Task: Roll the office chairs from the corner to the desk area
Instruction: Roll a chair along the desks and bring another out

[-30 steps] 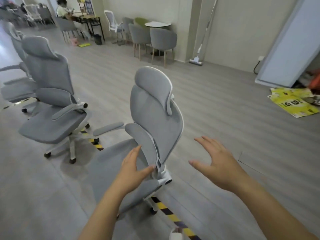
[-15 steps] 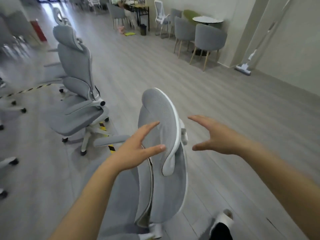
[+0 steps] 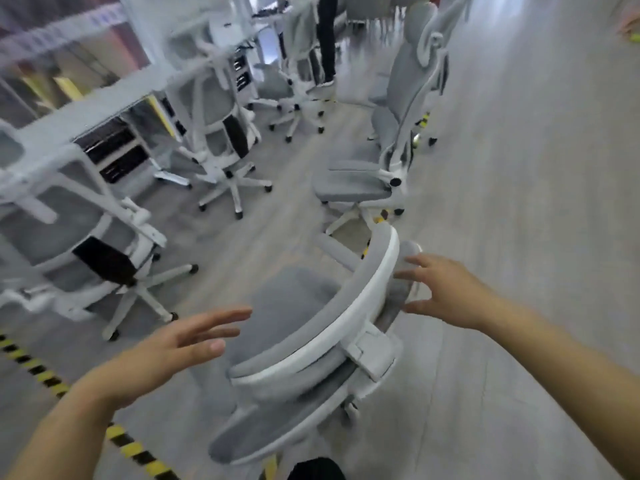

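Note:
A grey office chair (image 3: 311,327) with a white frame stands right below me, seen from above its headrest and backrest. My left hand (image 3: 180,344) hovers to the left of the backrest with straight, spread fingers, touching nothing. On the right side of the headrest, the spread fingertips of my right hand (image 3: 440,289) are at or just off its grey edge. A second grey chair (image 3: 384,161) stands ahead, and a third grey chair (image 3: 426,39) is farther back.
White desks (image 3: 86,109) with mesh-backed white chairs (image 3: 221,140) run along the left. Yellow-black floor tape (image 3: 45,372) crosses the lower left. A person's dark legs (image 3: 327,39) stand at the far end. Bare grey floor (image 3: 519,168) stretches to the right.
My view has swung left toward the desk rows. Both hands have spread wider apart around the chair's headrest, and the chair now points toward the desks.

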`<action>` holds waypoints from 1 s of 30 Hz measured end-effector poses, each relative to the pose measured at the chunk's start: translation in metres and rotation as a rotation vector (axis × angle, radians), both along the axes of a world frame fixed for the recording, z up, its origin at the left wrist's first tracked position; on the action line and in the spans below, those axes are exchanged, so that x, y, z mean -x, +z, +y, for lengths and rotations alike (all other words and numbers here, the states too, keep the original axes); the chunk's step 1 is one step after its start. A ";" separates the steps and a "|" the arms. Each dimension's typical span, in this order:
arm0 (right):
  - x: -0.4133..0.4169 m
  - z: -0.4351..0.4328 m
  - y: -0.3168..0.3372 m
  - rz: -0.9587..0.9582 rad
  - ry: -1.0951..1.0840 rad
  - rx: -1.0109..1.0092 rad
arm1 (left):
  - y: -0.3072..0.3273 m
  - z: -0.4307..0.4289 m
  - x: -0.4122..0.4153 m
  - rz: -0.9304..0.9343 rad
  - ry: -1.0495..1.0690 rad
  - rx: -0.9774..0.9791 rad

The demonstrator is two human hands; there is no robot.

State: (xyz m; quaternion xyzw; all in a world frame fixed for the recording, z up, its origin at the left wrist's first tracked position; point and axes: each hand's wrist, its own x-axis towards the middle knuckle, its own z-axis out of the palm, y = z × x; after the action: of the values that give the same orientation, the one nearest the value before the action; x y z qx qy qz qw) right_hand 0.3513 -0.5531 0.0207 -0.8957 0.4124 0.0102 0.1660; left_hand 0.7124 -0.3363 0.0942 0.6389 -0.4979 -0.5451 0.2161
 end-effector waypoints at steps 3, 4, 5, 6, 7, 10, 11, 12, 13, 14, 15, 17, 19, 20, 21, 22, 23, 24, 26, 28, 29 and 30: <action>0.002 -0.026 -0.003 -0.028 0.132 -0.059 | -0.019 0.035 0.018 -0.060 0.288 -0.069; 0.010 -0.031 -0.005 -0.028 0.133 -0.072 | -0.028 0.044 0.020 -0.137 0.323 -0.084; 0.014 -0.036 -0.008 -0.034 0.168 -0.084 | -0.036 0.055 0.022 -0.217 0.349 -0.117; 0.016 -0.041 -0.012 -0.063 0.227 -0.082 | -0.043 0.066 0.025 -0.280 0.345 -0.162; 0.016 -0.046 -0.017 -0.099 0.277 -0.084 | -0.050 0.075 0.031 -0.302 0.298 -0.205; 0.011 -0.065 -0.024 -0.162 0.339 -0.078 | -0.058 0.083 0.052 -0.295 0.139 -0.333; 0.008 -0.069 -0.024 -0.155 0.374 -0.074 | -0.060 0.082 0.058 -0.280 0.125 -0.344; 0.005 -0.074 -0.024 -0.146 0.410 -0.069 | -0.062 0.080 0.064 -0.275 0.153 -0.330; 0.002 -0.080 -0.025 -0.150 0.444 -0.057 | -0.064 0.077 0.071 -0.284 0.197 -0.317; -0.001 -0.087 -0.025 -0.163 0.473 -0.032 | -0.065 0.072 0.077 -0.299 0.246 -0.307; -0.003 -0.095 -0.027 -0.178 0.499 -0.010 | -0.066 0.068 0.083 -0.318 0.286 -0.301; -0.004 -0.115 -0.032 -0.198 0.566 0.005 | -0.069 0.058 0.098 -0.376 0.363 -0.297; -0.003 -0.141 -0.040 -0.197 0.641 0.018 | -0.078 0.051 0.120 -0.482 0.438 -0.273; -0.002 -0.155 -0.044 -0.204 0.678 0.024 | -0.085 0.047 0.133 -0.541 0.485 -0.251; -0.004 -0.169 -0.047 -0.226 0.709 0.027 | -0.092 0.042 0.148 -0.590 0.553 -0.214; -0.007 -0.182 -0.049 -0.256 0.742 0.024 | -0.099 0.037 0.162 -0.619 0.639 -0.172; -0.011 -0.194 -0.050 -0.280 0.776 0.018 | -0.104 0.031 0.177 -0.639 0.722 -0.136; -0.014 -0.204 -0.050 -0.292 0.807 0.015 | -0.107 0.024 0.192 -0.661 0.794 -0.111; -0.024 -0.223 -0.054 -0.302 0.853 0.019 | -0.108 0.007 0.216 -0.696 0.941 -0.057; -0.037 -0.240 -0.057 -0.330 0.892 0.034 | -0.111 -0.007 0.228 -0.699 1.105 0.030; -0.046 -0.247 -0.057 -0.349 0.910 0.038 | -0.115 -0.013 0.229 -0.698 1.166 0.074; -0.056 -0.252 -0.058 -0.367 0.926 0.043 | -0.121 -0.016 0.228 -0.709 1.199 0.110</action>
State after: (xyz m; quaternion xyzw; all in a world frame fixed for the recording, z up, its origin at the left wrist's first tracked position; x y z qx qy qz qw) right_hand 0.4077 -0.8055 -0.0368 -0.9751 -0.0644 -0.0835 0.1952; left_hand 0.4845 -0.3522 -0.0269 0.9310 -0.1267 -0.0641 0.3362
